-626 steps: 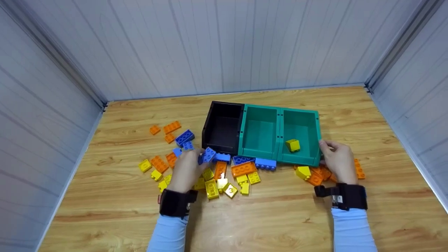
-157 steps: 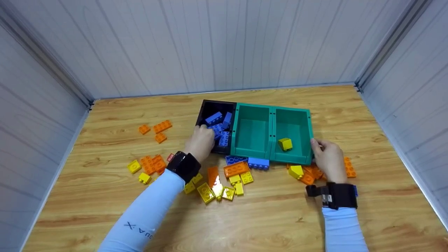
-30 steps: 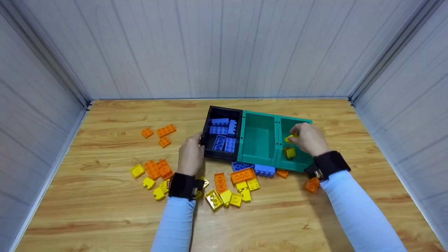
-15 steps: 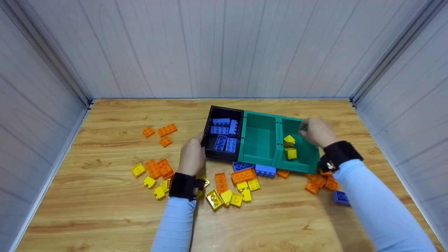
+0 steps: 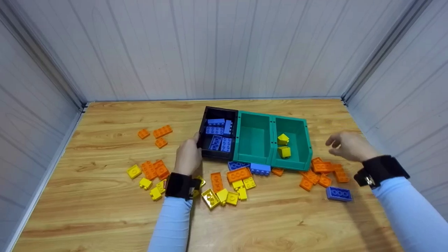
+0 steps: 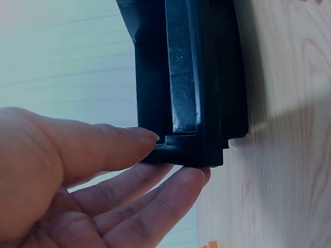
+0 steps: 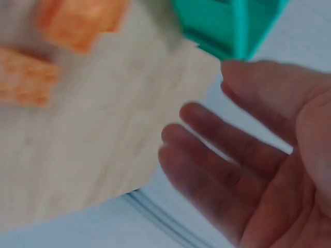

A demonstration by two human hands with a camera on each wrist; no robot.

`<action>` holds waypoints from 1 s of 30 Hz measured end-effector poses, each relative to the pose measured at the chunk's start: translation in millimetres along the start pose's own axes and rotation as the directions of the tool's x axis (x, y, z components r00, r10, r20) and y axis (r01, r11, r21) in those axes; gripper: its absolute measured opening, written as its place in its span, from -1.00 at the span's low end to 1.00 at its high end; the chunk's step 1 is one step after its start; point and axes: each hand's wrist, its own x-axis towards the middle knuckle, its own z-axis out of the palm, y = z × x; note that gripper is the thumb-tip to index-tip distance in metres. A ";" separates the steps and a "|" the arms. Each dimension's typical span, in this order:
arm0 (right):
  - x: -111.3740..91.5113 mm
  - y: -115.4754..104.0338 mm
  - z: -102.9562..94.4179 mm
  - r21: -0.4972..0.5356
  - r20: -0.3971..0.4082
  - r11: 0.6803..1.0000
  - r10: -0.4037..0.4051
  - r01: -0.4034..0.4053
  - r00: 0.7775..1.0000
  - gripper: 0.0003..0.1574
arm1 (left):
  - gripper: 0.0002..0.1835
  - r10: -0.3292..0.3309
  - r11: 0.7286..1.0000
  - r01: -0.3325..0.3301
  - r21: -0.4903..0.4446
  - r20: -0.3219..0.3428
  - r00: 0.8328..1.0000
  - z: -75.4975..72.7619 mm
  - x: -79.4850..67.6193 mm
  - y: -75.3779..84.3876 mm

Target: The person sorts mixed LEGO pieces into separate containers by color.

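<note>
My left hand (image 5: 188, 156) grips the left wall of the black bin (image 5: 217, 154); in the left wrist view the thumb lies over the rim of the black bin (image 6: 183, 150) and the fingers lie under it. Several blue toy bricks (image 5: 214, 130) lie in that bin. Joined to its right are two green bins, the middle bin (image 5: 253, 134) bare and the right bin (image 5: 297, 154) with two yellow bricks (image 5: 284, 152). My right hand (image 5: 350, 145) hovers right of them, fingers loosely bent; the right wrist view shows its fingers (image 7: 207, 170) apart with nothing between.
Orange bricks (image 5: 322, 167) and a blue brick (image 5: 339, 194) lie below my right hand. Mixed blue, orange and yellow bricks (image 5: 232, 198) lie before the bins. More orange and yellow bricks (image 5: 148, 170) are scattered at left. Pale panels (image 5: 210, 49) wall in the wooden table (image 5: 266, 224).
My right hand has let go of a yellow brick in the right green bin and moved right, out over the table. The left hand keeps its grip. Blue bricks came into the black bin earlier.
</note>
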 end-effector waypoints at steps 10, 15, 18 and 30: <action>-7.4 9.8 61.4 0.049 0.048 0.998 -0.035 0.032 0.998 -0.42 | -0.37 -0.030 1.000 0.030 -0.001 0.035 0.999 0.0 1.1 -3.9; -14.0 12.6 72.0 -0.046 -0.009 0.996 -0.074 0.073 0.997 -0.46 | -0.36 -0.037 0.999 0.037 -0.005 0.044 0.998 0.6 1.3 -2.1; -18.6 13.9 73.6 -0.095 -0.042 0.992 -0.087 0.082 0.995 -0.46 | -0.36 -0.020 1.000 0.020 0.015 0.039 0.999 0.8 1.4 -1.1; -29.8 21.3 64.0 -0.004 -0.046 0.999 -0.053 0.053 0.998 -0.75 | -0.37 0.029 0.999 -0.029 0.020 0.009 1.000 1.3 -0.9 1.5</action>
